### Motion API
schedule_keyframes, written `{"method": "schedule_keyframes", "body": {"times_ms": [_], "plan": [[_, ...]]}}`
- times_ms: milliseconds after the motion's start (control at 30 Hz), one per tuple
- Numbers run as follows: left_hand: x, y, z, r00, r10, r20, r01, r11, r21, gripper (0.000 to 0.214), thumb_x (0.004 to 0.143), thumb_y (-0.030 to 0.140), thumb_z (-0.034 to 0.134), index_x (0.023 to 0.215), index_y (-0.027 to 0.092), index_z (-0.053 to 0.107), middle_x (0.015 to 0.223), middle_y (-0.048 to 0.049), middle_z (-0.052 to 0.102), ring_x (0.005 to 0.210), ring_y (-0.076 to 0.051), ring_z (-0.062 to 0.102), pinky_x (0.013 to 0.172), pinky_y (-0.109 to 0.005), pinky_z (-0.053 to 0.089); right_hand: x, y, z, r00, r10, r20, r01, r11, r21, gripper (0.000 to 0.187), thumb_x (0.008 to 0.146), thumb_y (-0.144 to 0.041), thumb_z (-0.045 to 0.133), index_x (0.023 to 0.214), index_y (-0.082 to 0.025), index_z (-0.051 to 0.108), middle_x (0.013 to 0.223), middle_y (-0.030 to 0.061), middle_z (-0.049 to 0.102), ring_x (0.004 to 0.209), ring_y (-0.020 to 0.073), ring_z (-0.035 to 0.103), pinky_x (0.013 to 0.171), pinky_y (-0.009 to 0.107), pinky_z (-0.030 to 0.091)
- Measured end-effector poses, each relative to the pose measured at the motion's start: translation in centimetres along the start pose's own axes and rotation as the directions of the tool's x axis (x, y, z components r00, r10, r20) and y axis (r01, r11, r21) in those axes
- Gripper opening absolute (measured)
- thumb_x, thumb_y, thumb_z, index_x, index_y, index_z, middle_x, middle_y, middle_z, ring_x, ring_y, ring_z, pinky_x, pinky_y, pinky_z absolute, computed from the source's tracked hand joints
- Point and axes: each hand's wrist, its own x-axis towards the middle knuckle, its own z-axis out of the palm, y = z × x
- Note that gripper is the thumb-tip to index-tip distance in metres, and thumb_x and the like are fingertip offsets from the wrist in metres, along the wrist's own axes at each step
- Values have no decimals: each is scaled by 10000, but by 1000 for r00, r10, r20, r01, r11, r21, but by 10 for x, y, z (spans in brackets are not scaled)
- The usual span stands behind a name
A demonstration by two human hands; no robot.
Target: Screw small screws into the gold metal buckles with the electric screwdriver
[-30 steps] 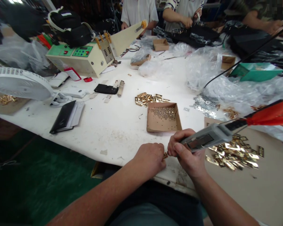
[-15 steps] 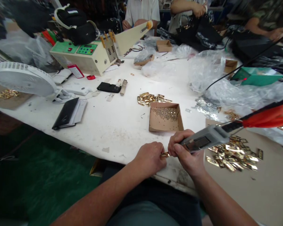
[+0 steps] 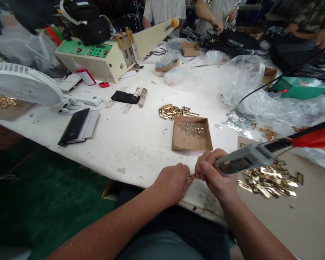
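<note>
Pinching small gold fitting (image 3: 191,177) between closed fingers of left hand (image 3: 173,183), lower center of frame; shiny, mostly hidden. Gripping grey power tool (image 3: 245,159) in wrapped right hand (image 3: 216,178), just right of it; dark inset on side, red material (image 3: 314,138) at rear. Too blurred to read writing on tool or green control panel (image 3: 99,50), upper left.

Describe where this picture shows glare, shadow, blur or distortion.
Head view: glare glints off the gold pieces beside the right hand; head view: the green floor lies in shadow; head view: the white fan at far left looks soft, perhaps stretched.
</note>
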Motion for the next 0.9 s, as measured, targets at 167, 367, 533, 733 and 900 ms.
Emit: {"method": "schedule_keyframes", "body": {"times_ms": [167,367,533,733,900], "plan": [[0,1,2,999,32,-1,-32,999,24,238,1011,357,471,1073,159,586,1022,-97,698,877,-262,686,755,-361,533,1,-2,2,999,9,37,-9,1000,1,216,906,-189,704,779,-216,531,659,-27,535,586,135,531,558,301,430],[-3,1,7,999,43,-17,-42,998,45,232,1015,340,477,1093,155,593,1020,-91,696,882,-259,686,768,-370,551,1,-2,1,998,33,58,-33,999,2,221,910,-195,696,769,-216,527,660,-26,533,582,132,518,551,294,413],[-4,0,12,996,63,-56,-60,997,50,248,1024,341,460,1097,149,598,1006,-89,691,865,-261,680,755,-378,559,2,-3,1,993,43,106,-42,999,-7,220,913,-200,691,767,-218,527,656,-26,528,581,132,511,548,291,408],[-5,0,13,996,57,-66,-54,997,54,236,1015,333,474,1088,145,597,997,-91,687,852,-263,678,734,-378,558,4,-2,2,987,59,147,-60,998,5,225,909,-204,696,766,-218,523,658,-26,531,572,128,505,539,286,401],[-8,-1,17,994,54,-95,-51,998,30,211,1021,316,449,1051,164,592,987,-85,686,853,-248,671,741,-362,543,2,-5,2,977,55,207,-56,998,-5,224,886,-219,727,776,-222,533,654,-31,531,564,130,510,529,283,409]]}}
